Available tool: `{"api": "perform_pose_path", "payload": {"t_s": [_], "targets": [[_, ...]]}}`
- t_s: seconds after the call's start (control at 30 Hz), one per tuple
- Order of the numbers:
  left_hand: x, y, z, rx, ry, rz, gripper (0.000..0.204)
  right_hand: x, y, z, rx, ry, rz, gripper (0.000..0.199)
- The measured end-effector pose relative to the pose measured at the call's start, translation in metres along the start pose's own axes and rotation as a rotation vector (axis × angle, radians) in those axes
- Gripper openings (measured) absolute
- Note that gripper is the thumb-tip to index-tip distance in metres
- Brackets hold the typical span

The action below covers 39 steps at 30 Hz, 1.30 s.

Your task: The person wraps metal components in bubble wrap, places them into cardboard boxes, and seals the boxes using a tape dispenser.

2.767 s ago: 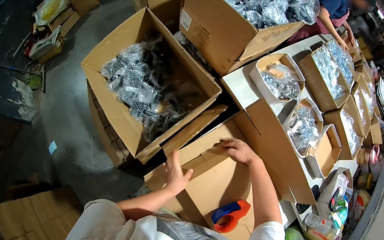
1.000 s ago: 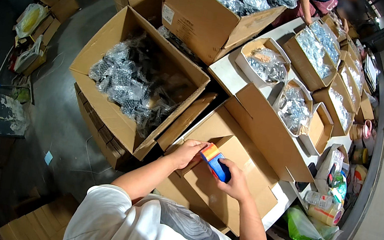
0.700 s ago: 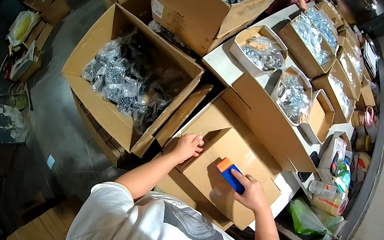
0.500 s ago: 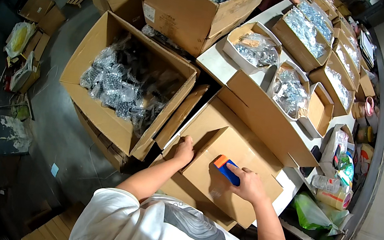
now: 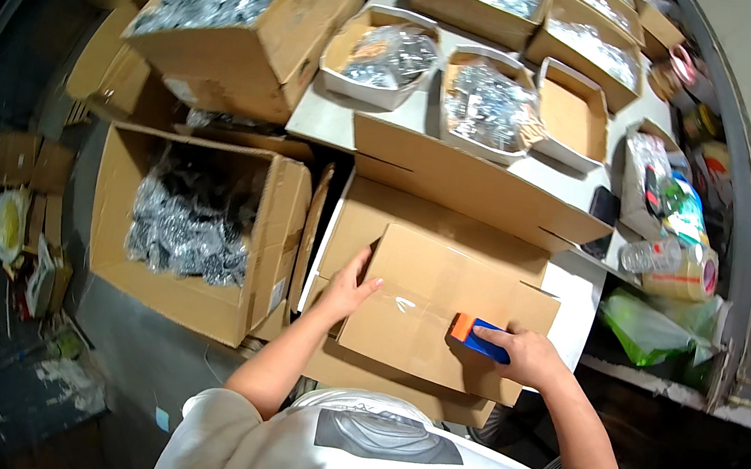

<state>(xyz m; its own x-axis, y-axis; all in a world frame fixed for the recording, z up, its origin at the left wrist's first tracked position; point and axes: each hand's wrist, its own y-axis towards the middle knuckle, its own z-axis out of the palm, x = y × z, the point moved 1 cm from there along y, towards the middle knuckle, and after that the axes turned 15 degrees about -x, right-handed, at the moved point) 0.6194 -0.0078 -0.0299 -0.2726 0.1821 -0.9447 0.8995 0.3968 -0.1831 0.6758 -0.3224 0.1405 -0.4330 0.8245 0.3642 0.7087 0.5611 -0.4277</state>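
A cardboard flap or panel (image 5: 437, 285) lies closed across an opened-out carton on the table in front of me, with a small white mark on it. My left hand (image 5: 346, 289) rests along its left edge, thumb stretched over the top and the other fingers at the side. Over the right part of the cardboard, my right hand (image 5: 529, 355) grips a blue handheld tool with an orange end (image 5: 484, 340). The orange end points left and appears against the cardboard; the tool's exact kind is unclear. Behind it, a long upright flap (image 5: 473, 183) slants across.
A large open carton (image 5: 277, 248) with bubble-wrapped items stands left, a fuller one (image 5: 226, 60) behind it. White trays (image 5: 369, 92) with bagged parts line the table's far side. A phone-like black object (image 5: 604, 208), tape roll (image 5: 702, 274) and green bag (image 5: 652, 331) lie right.
The view has turned, so the carton sits squarer before me. My left hand's thumb has spread out over the cardboard. My right hand has moved right with the tool, whose orange end now points left.
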Motion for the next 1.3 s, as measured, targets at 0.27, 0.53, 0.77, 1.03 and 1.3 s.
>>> {"api": "perform_pose_path", "payload": {"t_s": [0.27, 0.53, 0.77, 1.03, 1.3], "targets": [[-0.083, 0.103, 0.029, 0.537, 0.642, 0.168, 0.053, -0.138, -0.036, 0.119, -0.876, 0.629, 0.868, 0.065], [-0.109, 0.077, 0.191, 1.363, 0.174, -0.056, 0.083, -0.056, -0.055, 0.054, -0.493, 1.375, 0.302, 0.045], [-0.101, 0.081, 0.233, 1.578, 0.444, -0.214, 0.062, -0.049, -0.121, 0.182, -1.468, 1.160, 0.826, 0.063], [-0.058, 0.092, 0.230, 1.327, 0.496, -0.196, 0.048, -0.015, -0.035, 0.240, -1.240, 2.012, 0.868, 0.051], [-0.118, 0.029, 0.243, 1.498, 0.875, 1.101, 0.054, -0.033, -0.053, 0.228, -1.050, 0.858, 1.415, 0.056]]}}
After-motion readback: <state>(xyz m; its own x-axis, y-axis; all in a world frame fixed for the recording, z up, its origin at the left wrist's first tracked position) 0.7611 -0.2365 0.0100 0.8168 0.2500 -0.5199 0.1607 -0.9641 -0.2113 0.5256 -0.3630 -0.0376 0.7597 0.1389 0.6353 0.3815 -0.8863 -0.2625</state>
